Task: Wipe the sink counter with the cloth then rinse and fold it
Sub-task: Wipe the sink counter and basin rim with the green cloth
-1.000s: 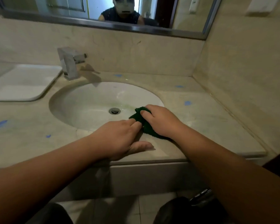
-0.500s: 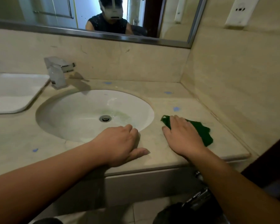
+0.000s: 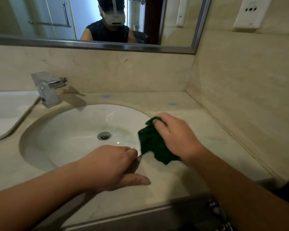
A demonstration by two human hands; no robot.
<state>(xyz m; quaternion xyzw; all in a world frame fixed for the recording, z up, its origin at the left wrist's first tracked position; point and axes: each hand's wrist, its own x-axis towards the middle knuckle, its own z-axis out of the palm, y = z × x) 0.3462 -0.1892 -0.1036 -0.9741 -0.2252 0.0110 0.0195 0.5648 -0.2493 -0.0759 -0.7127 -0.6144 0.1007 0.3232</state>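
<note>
We press the green cloth under a flat right hand, now back at the sink rim mid-frame; left hand rests loose, empty.

The chrome square-bodied faucet stood at the back-left rim of the white oval ceramic basin. The left hand lay across its front rim; the right hand and dark green cloth covered its right rim. Right of the basin, beige marble counter lay open up to the side wall.

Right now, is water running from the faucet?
No, no stream falls from the faucet into the sink basin.
</note>
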